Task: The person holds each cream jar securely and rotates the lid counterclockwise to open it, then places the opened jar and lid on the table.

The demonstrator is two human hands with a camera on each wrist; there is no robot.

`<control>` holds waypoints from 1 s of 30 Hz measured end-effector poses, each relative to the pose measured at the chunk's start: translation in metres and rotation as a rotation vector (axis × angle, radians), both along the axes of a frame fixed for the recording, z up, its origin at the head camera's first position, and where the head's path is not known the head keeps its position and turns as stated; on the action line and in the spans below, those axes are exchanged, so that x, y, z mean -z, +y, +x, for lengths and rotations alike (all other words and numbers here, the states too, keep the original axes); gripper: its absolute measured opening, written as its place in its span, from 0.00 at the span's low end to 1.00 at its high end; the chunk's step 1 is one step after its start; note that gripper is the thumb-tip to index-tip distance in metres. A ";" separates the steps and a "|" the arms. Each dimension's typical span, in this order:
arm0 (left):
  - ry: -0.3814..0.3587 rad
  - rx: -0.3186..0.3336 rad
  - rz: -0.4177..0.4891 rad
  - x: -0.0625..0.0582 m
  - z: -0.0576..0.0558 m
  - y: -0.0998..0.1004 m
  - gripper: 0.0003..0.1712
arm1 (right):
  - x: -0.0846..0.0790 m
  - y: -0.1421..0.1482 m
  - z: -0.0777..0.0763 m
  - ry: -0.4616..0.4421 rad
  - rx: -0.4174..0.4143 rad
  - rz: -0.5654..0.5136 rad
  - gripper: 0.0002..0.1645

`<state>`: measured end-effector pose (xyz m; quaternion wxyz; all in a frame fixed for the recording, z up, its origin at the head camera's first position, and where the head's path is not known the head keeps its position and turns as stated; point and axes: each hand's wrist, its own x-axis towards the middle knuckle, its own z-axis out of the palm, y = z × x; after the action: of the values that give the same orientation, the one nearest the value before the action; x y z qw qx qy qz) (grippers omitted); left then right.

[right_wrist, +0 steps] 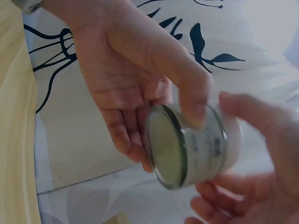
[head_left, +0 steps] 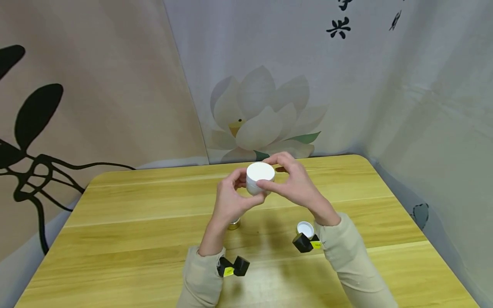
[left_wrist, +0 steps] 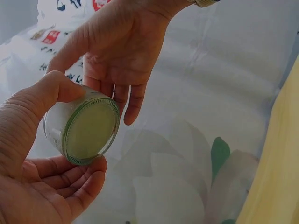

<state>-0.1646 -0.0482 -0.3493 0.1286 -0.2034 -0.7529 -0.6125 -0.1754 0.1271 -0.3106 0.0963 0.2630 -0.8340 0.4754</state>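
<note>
A small glass jar (right_wrist: 201, 149) with a pale body, a printed label and a white lid (head_left: 260, 171) is held up above the table. My left hand (head_left: 233, 196) grips its body, thumb on one side and fingers on the other. In the left wrist view the round, ridged base of the jar (left_wrist: 91, 130) faces the camera. At the lid is my right hand (head_left: 294, 184), thumb on the near edge and fingers on the far side. That hand (right_wrist: 252, 158) is blurred in the right wrist view, its thumb and fingers around the lid end.
On the wooden table (head_left: 146, 231), a round cap (head_left: 305, 229) with a white inside lies by the right wrist. A small gold-rimmed object (head_left: 234, 224) is partly hidden by the left forearm. A printed cloth (head_left: 262, 115) hangs behind the table.
</note>
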 end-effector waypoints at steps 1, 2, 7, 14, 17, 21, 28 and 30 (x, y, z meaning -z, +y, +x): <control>0.003 0.002 -0.002 0.000 0.000 0.000 0.26 | 0.000 0.002 0.000 0.000 -0.035 -0.003 0.24; 0.005 0.004 -0.003 0.001 0.000 0.000 0.26 | 0.000 0.003 -0.001 0.003 -0.068 -0.002 0.25; 0.013 0.014 -0.006 0.003 -0.001 -0.001 0.28 | 0.002 0.003 0.001 0.035 -0.070 0.042 0.33; 0.029 0.025 -0.017 0.003 -0.001 0.000 0.27 | 0.001 -0.005 0.004 0.038 0.077 0.070 0.27; 0.038 0.023 -0.015 0.003 0.000 0.000 0.27 | 0.000 -0.003 0.005 0.055 0.056 0.072 0.25; 0.078 0.016 -0.011 0.005 -0.001 0.000 0.27 | -0.001 0.000 0.006 0.074 -0.012 0.080 0.28; 0.071 0.039 -0.005 0.004 0.000 0.000 0.28 | 0.000 -0.003 0.006 0.058 0.032 0.093 0.31; 0.053 0.044 -0.003 0.003 0.000 0.000 0.27 | 0.001 -0.004 0.006 0.054 0.057 0.088 0.28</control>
<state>-0.1646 -0.0483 -0.3519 0.1348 -0.2362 -0.7457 -0.6083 -0.1696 0.1233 -0.3113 0.1208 0.2558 -0.8584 0.4280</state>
